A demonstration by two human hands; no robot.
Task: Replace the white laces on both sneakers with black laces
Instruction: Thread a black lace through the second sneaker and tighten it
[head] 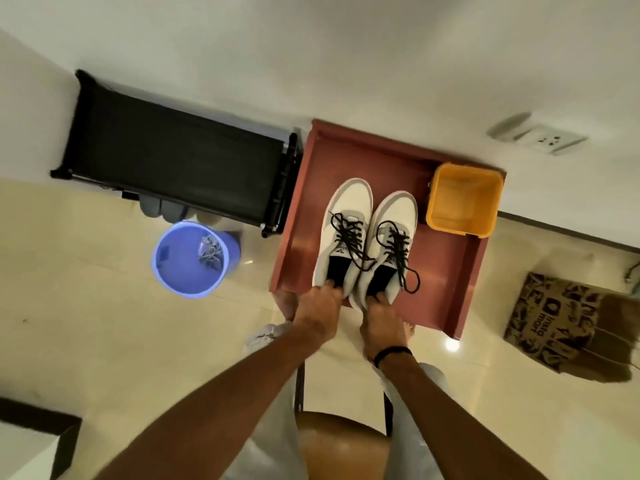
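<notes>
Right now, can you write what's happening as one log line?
left hand: grips left sneaker heel | right hand: grips right sneaker heel | black laces: on both | red table: under sneakers

Your two sneakers sit side by side on the table, left sneaker touching the right sneaker, toes away from you. Behind and right of them, a square bin stands on the table's far corner. Left of the table stands a rack; before it, on the floor, a round bucket with laces inside. Far right, a paper bag lies on the floor.
</notes>
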